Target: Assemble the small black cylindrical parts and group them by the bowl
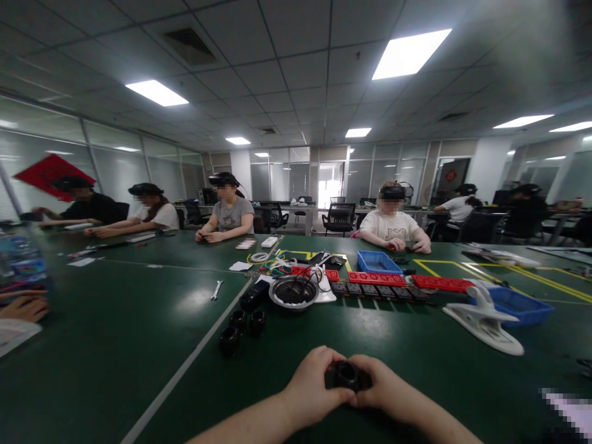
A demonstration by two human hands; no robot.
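Between my two hands, close to me over the green table (152, 364), is a small black ring-shaped part (346, 372) with a round hollow in its top. My left hand (313, 383) curls around its left side, thumb in front. From the right, my right hand (377, 381) grips the same part, with the thumbs nearly meeting below it. Several similar black round parts (229, 340) stand in a cluster further forward and left. What the part is for, I cannot make out.
Ahead lie a metal bowl (294, 292) with dark contents, a black box-like object (254, 295), red strips (377, 279), a blue tray (379, 261), another blue tray (522, 306) and a white stand (485, 324). A wrench (216, 290) lies left. Several people sit around; someone's hand (25, 307) rests far left.
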